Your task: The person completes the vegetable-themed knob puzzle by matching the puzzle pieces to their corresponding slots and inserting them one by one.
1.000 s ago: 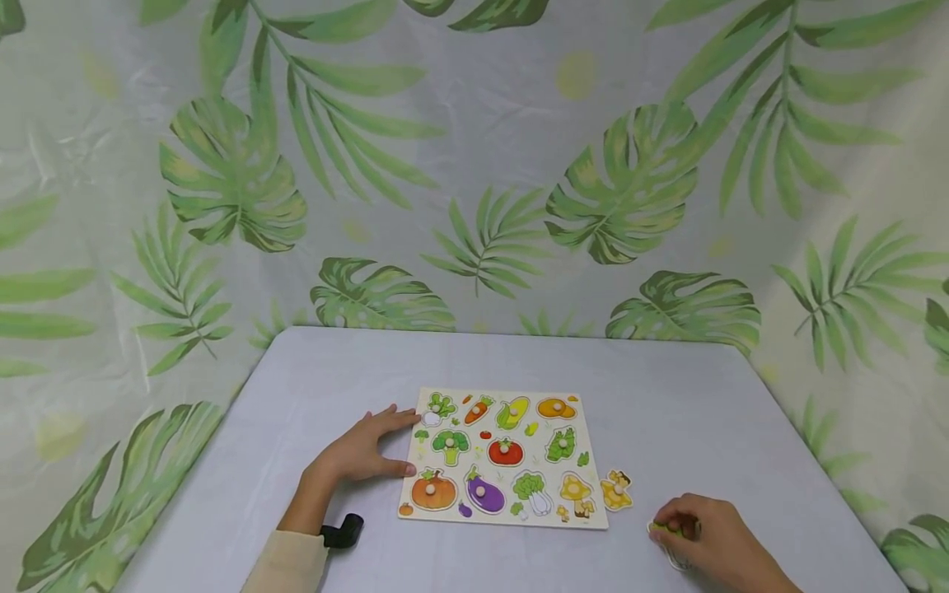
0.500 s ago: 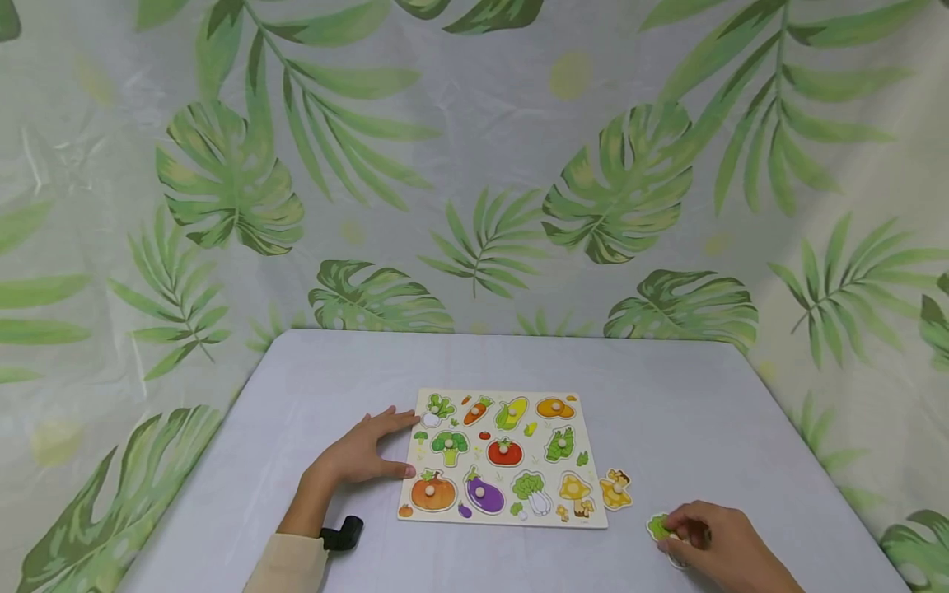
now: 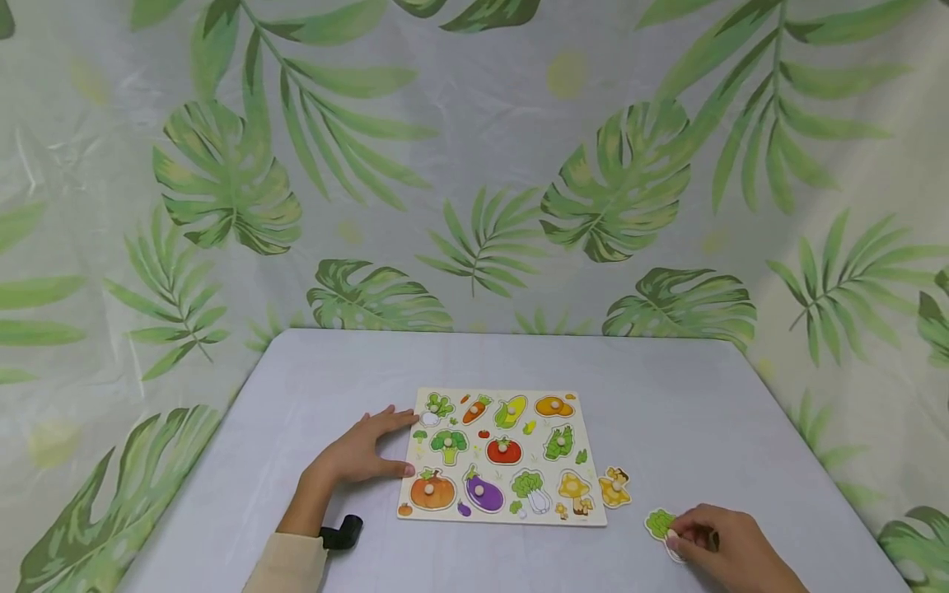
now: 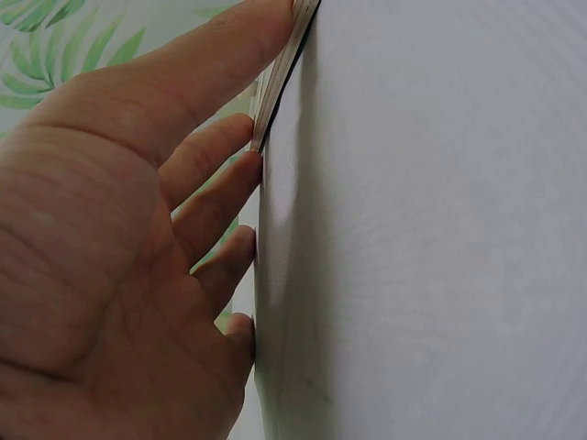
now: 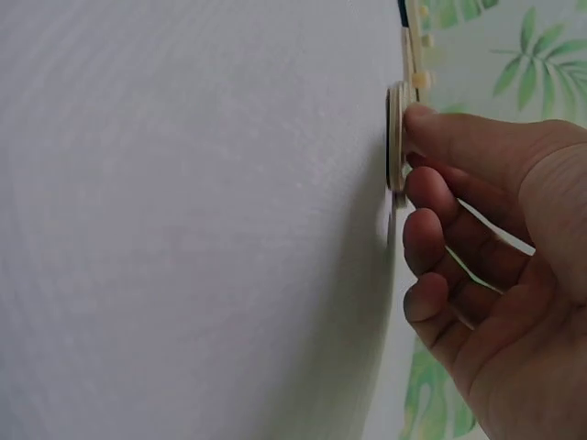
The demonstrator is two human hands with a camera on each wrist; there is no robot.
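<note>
A wooden knob puzzle board with vegetable pictures lies on the table. My left hand rests along its left side, fingers spread and fingertips at the edge; the left wrist view shows the thumb and fingers against the board's edge. Right of the board, my right hand pinches a green-and-white leafy vegetable puzzle piece, seen edge-on as a thin piece in the right wrist view. The fingers hide part of it. Between board and hand, a yellow mushroom puzzle piece lies close against the board's right edge.
Knobbed pieces such as the pumpkin, eggplant and tomato sit in the board. Leafy and mushroom pictures in its front row show no knobs. A leaf-patterned curtain surrounds the white table.
My right hand has shifted slightly right, and its fingers now grip lower on the leafy piece, leaving its green top in sight. The left hand and board stay put.
</note>
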